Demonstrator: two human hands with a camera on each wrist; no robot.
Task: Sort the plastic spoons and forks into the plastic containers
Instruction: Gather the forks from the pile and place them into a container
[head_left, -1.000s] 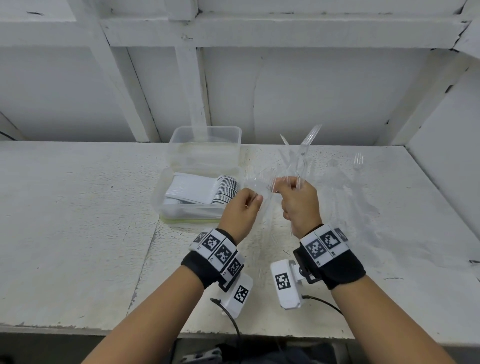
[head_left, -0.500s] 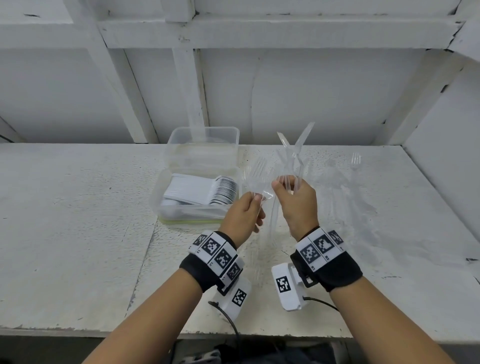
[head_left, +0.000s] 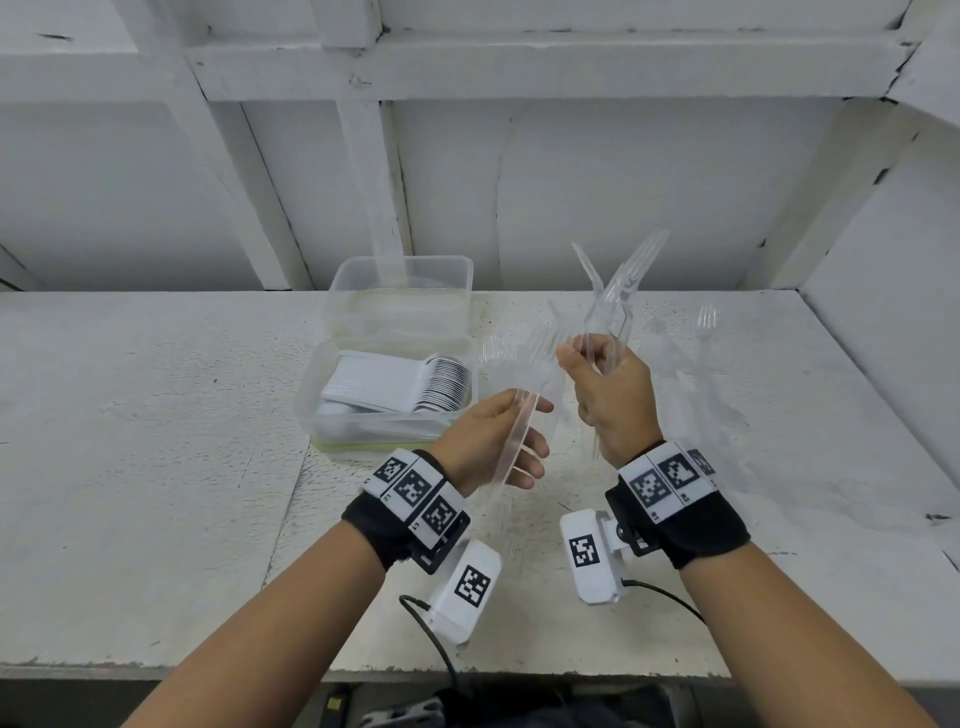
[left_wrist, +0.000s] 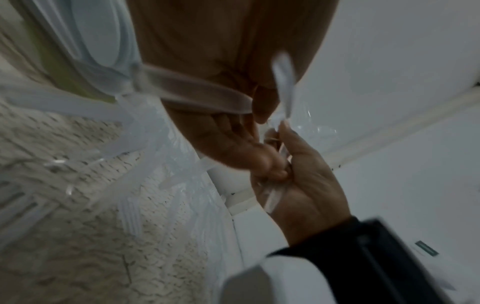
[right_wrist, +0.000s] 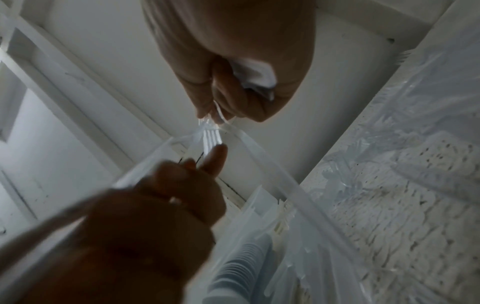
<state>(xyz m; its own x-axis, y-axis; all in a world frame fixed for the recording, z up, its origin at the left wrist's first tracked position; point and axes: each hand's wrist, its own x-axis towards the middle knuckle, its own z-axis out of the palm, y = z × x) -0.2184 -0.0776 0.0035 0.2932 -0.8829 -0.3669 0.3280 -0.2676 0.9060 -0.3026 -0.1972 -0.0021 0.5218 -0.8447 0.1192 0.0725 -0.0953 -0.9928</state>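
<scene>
My right hand (head_left: 584, 364) grips a bunch of clear plastic forks (head_left: 618, 291) by the handles, tines fanned upward above the table. My left hand (head_left: 530, 431) is lower and to its left, and holds a clear fork (head_left: 511, 441) whose handle lies across the palm under the thumb, the other fingers loosely spread. In the left wrist view that handle (left_wrist: 197, 88) crosses the palm. In the right wrist view the tines (right_wrist: 211, 137) show between both hands. The near container (head_left: 311, 415) holds stacked white spoons (head_left: 415, 384). The far container (head_left: 402, 270) looks empty.
Several loose clear forks (head_left: 704, 332) lie scattered on the white table (head_left: 130, 441), to the right of and under the hands. Both containers stand left of the hands, one behind the other. A white wall with beams rises behind, and another wall closes the right side.
The hands have drawn apart. My left hand moved down and toward me with its fork, fingers loosening. My right hand lifted its bunch slightly.
</scene>
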